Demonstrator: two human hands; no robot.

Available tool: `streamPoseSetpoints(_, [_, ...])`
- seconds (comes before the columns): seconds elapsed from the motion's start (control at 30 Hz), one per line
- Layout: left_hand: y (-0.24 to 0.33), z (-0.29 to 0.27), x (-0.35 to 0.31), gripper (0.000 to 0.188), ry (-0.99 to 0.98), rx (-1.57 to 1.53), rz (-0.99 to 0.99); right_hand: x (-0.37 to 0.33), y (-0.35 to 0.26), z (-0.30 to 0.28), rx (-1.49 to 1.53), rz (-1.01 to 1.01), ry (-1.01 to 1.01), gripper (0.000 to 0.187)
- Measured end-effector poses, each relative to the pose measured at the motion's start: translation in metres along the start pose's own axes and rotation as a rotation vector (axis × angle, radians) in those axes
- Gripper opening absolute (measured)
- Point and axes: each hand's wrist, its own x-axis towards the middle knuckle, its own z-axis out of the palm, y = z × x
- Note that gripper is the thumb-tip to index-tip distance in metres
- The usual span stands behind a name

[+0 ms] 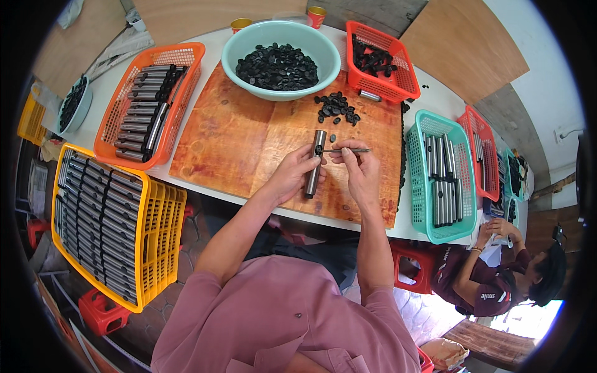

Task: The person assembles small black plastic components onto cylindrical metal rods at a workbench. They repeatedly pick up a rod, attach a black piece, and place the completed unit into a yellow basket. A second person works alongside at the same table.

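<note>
My left hand (291,173) is closed around a shiny metal tube (312,181), held tilted over the brown wooden board (242,149). A small black oval plug (318,150) sits at the upper part of the tube, facing up. In my right hand (359,171) is a thin metal rod-like tool (359,150), pinched between thumb and fingers. Its tip meets the tube at the black plug; whether it presses on or into it, I cannot tell. Just beyond the tube lies a single loose plug (333,138), with a scatter of several more plugs (339,107) behind it.
A pale green bowl (229,62) of black plugs stands at the far side. Orange (198,68), yellow (144,230) and green (420,217) baskets hold metal tubes. A red basket (407,87) holds black parts, with a short tube (369,96) beside it. At right sits another person (497,280).
</note>
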Motion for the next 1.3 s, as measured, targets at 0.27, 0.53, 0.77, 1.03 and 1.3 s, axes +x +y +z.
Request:
streamPoseSetpoints(0.27, [-0.002,0.000,0.001,0.039,-0.007,0.012,0.015,-0.004,-0.004,0.004,-0.174,-0.049,-0.009,0.017])
streamPoseSetpoints(0.53, [-0.002,0.001,0.002,0.037,0.056,0.010,0.012,-0.005,-0.008,0.006,-0.192,-0.054,0.003,0.018])
streamPoseSetpoints(0.77, [-0.003,0.000,0.003,0.036,0.051,0.016,0.020,-0.006,-0.007,0.008,-0.242,-0.117,0.009,0.015])
streamPoseSetpoints(1.03, [-0.004,0.000,0.003,0.036,0.053,0.014,0.034,-0.004,-0.004,0.010,-0.240,-0.171,0.016,0.013])
streamPoseSetpoints(1.3, [-0.002,0.002,0.000,0.034,0.074,0.033,0.045,-0.004,0.012,0.011,-0.115,-0.118,0.056,0.014])
